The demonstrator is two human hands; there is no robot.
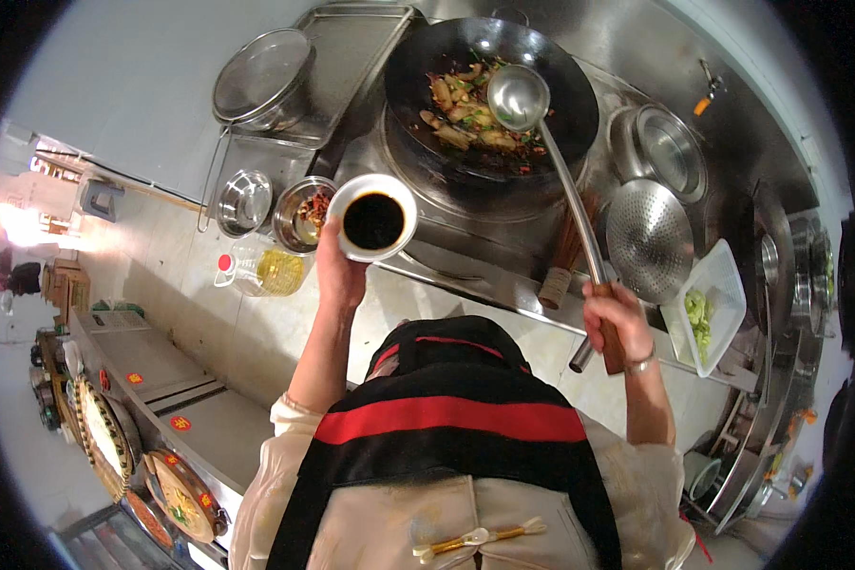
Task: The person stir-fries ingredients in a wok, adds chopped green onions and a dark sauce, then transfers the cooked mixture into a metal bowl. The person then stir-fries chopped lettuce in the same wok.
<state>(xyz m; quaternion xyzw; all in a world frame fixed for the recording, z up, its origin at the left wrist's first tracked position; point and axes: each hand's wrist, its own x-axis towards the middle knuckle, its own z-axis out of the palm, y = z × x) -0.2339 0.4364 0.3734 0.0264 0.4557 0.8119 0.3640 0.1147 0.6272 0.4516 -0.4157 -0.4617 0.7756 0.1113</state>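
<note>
My left hand (342, 267) grips a white bowl (337, 214) of dark brown liquid (374, 221) by its near left rim, in front of the stove. My right hand (618, 320) is closed around the wooden handle (607, 306) of a long steel ladle (519, 98). The ladle's bowl hangs over a black wok (413, 78), above stir-fried food (463, 107) of browned slices with green and red bits. Whether the ladle touches the food I cannot tell. The wok sits on a round steel burner ring (434, 189).
Left of the wok are a steel bowl with dried chillies (316, 208), another steel bowl (244, 204), a strainer over a pot (263, 75) and an oil jug (263, 269). At right are a bamboo brush (557, 285), perforated skimmer (648, 239), steel basins (670, 153) and a white basket (728, 313).
</note>
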